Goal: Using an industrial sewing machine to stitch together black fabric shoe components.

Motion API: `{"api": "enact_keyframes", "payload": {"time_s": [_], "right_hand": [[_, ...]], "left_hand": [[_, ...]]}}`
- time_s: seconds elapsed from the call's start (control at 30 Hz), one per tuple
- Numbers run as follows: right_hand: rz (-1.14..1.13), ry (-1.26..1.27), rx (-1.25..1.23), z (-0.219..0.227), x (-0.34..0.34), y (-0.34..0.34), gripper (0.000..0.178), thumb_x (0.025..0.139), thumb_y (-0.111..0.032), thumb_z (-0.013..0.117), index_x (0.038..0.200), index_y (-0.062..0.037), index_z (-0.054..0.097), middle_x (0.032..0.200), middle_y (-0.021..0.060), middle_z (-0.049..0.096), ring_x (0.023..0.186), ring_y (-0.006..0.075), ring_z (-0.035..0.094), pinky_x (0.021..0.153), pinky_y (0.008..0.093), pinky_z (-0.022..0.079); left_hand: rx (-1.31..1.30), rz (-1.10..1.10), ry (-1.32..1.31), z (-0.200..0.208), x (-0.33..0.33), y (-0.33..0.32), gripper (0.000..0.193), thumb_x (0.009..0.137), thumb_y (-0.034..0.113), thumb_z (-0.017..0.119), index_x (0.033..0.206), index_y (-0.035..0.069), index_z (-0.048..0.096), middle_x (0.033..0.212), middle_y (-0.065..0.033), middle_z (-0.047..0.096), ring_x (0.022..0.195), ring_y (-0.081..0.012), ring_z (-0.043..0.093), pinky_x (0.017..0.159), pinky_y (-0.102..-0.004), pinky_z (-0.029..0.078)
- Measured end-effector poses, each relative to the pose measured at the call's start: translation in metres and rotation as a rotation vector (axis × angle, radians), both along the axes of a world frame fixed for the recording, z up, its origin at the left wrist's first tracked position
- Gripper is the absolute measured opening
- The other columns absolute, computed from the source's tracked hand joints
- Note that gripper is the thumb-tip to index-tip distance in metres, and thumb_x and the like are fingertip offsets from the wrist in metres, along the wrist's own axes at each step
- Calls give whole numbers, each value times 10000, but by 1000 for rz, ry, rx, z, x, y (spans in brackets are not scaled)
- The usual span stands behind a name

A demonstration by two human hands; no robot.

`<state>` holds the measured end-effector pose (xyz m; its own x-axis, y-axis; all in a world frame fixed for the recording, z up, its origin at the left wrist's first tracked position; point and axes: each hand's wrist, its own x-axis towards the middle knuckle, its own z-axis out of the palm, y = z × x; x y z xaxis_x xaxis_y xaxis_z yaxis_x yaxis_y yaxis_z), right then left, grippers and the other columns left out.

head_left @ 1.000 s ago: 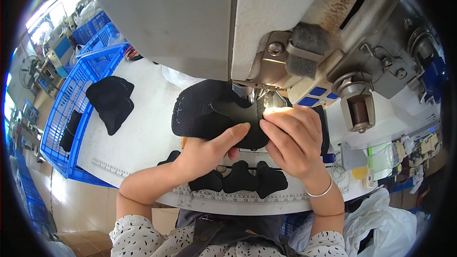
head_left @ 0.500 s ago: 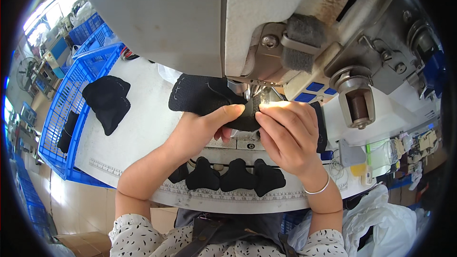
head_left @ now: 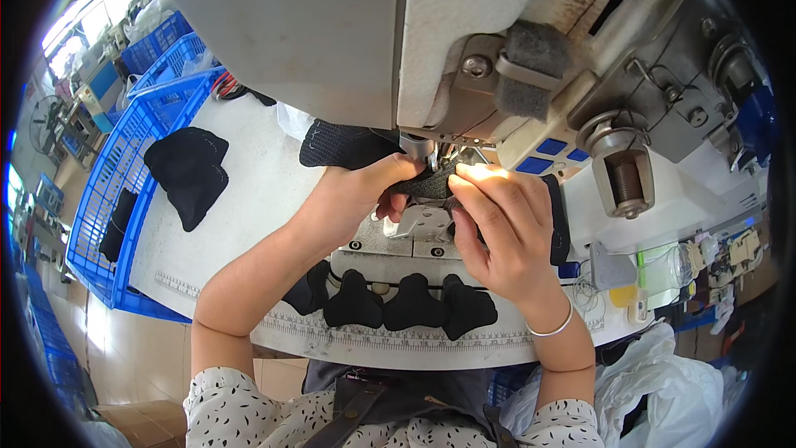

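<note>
At frame centre, a curved black fabric piece [head_left: 352, 145] is clamped in left-hand fingers [head_left: 400, 168] and touched by right-hand fingers [head_left: 491, 178]. The latter's closure cannot be told.

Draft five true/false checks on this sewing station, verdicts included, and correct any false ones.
1. The left hand and the right hand both touch the black fabric piece at the sewing machine. True.
2. A silver bangle circles the left wrist. False: it is on the right wrist.
3. Four small black fabric pieces lie in a row on the near side of the table. True.
4. The nearest blue plastic basket stands to the right of the sewing machine. False: it is on the left.
5. A ruler strip runs along the table's near edge. True.
</note>
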<state>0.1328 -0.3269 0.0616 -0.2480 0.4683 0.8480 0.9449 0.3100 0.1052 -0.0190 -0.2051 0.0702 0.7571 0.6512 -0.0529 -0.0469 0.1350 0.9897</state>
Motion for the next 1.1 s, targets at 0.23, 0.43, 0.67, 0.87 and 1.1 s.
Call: {"api": "enact_keyframes", "payload": {"time_s": [0.23,0.43,0.67,0.87,1.1], "right_hand": [[-5,25,-47,3,-1,-3,325,650,3,639,974,-4,612,981,99,607,869,264,561,760,356,430],[8,30,-43,-1,1,-2,336,645,3,632,981,-1,610,988,106,606,871,271,562,766,359,429],[5,30,-21,2,0,0,331,648,11,625,979,2,610,981,107,608,862,269,564,752,351,435],[4,26,-1,-3,3,3,309,658,17,616,967,-2,608,980,108,608,823,257,560,730,341,435],[18,67,-25,-2,10,0,293,660,22,604,953,-2,608,983,102,609,813,243,560,703,322,422]], "left_hand": [[-10,8,0,7,1,-7,193,881,171,485,915,12,591,613,-27,496,558,-108,473,531,-230,338],[41,151,96,-5,3,-21,274,885,290,470,796,68,603,608,23,473,568,-57,410,543,-216,339],[148,118,127,1,-1,-21,213,872,238,507,899,57,615,650,6,507,605,-75,457,573,-222,367],[301,-346,5,-2,-24,69,307,899,254,514,1063,4,583,940,-121,638,811,-198,640,681,-349,534],[107,-156,139,30,-2,64,307,755,91,683,1034,-12,606,990,-105,629,916,-168,592,867,-292,462]]}}
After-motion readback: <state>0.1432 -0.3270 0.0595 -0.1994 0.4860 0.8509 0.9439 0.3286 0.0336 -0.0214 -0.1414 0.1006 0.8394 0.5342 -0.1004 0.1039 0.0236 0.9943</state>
